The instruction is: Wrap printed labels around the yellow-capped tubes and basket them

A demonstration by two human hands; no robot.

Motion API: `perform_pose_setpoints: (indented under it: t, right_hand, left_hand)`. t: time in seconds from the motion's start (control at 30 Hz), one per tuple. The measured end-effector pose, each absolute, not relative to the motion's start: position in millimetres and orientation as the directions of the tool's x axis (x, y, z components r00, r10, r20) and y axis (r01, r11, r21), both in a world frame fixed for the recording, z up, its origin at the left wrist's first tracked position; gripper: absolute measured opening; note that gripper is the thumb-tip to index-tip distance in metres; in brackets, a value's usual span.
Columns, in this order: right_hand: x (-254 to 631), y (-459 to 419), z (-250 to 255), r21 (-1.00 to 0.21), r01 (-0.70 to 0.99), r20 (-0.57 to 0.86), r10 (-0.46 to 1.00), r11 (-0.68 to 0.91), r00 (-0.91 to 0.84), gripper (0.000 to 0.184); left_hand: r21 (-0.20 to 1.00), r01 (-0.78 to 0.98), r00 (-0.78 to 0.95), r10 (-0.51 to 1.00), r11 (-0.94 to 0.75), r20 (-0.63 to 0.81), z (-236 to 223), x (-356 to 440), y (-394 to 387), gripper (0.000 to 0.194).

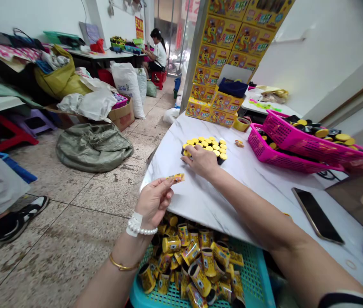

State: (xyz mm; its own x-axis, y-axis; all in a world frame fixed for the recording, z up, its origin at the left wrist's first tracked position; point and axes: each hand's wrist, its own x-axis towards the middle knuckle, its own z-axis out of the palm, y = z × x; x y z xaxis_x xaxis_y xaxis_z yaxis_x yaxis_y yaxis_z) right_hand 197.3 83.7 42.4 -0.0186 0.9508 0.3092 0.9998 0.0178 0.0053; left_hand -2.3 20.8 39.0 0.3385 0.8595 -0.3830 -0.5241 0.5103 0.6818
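My left hand [154, 199] pinches a flat yellow printed plastic sleeve [177, 178] between thumb and fingertips, just off the table's near-left edge. Across the white marbled table [197, 194], my right hand [204, 161] reaches to the left front of a tight cluster of small black cylinders with yellow caps [211, 142]. Its thumb and fingers close around one capped cylinder [186, 149] at the edge of that group, partly hidden by the fingers. Below the table edge, a turquoise basket [258, 273] holds many small cylinders wrapped in yellow printed sleeves [200, 256].
Pink baskets [293, 160] of capped cylinders stand at the right, with a phone [317, 214] nearer me. Stacked yellow boxes [216, 60] and a tape roll [241, 124] are at the back. A green sack [94, 147] lies on the floor; another person [158, 53] sits far off.
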Motion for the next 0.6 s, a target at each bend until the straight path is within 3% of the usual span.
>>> perform_pose_setpoints:
  t: [0.1, 0.17, 0.23, 0.3, 0.33, 0.4, 0.47, 0.6]
  right_hand:
    - [191.3, 79.4, 36.7, -0.125, 0.992, 0.349, 0.937, 0.016, 0.029, 0.03]
    - [192.0, 69.5, 38.2, -0.368, 0.924, 0.397, 0.916, 0.105, 0.055, 0.028]
    - [194.7, 54.0, 43.5, -0.706, 0.676, 0.375, 0.921, 0.209, 0.107, 0.033]
    - [196.4, 34.0, 50.7, -0.934, 0.284, 0.263, 0.954, 0.216, 0.142, 0.036]
    - [196.3, 23.7, 54.2, -0.975, 0.118, 0.206, 0.968, 0.19, 0.144, 0.036]
    - [194.5, 5.3, 59.2, -0.984, -0.06, 0.156, 0.976, 0.166, 0.151, 0.031]
    - [191.8, -6.8, 61.1, -0.979, -0.078, 0.172, 0.97, 0.187, 0.17, 0.029]
    - [191.8, -14.7, 58.6, -0.973, 0.048, 0.23, 0.948, 0.225, 0.22, 0.029]
  left_hand:
    - [0.649, -0.531, 0.382, 0.838, 0.545, -0.391, 38.8, -4.1, 21.2, 0.026]
    - [0.62, -0.554, 0.389, 0.831, 0.556, -0.397, 37.9, -4.3, 21.9, 0.021]
    - [0.589, -0.577, 0.402, 0.824, 0.566, -0.398, 37.1, -3.5, 23.0, 0.015]
    - [0.558, -0.59, 0.425, 0.812, 0.584, -0.4, 36.3, -1.4, 24.0, 0.012]
    - [0.542, -0.595, 0.441, 0.805, 0.594, -0.398, 35.9, 0.2, 24.3, 0.01]
    - [0.509, -0.607, 0.469, 0.792, 0.611, -0.391, 34.7, 4.4, 24.4, 0.009]
    - [0.48, -0.618, 0.496, 0.783, 0.623, -0.377, 33.6, 9.1, 23.6, 0.009]
    - [0.425, -0.639, 0.53, 0.768, 0.641, -0.36, 33.6, 17.0, 20.6, 0.01]
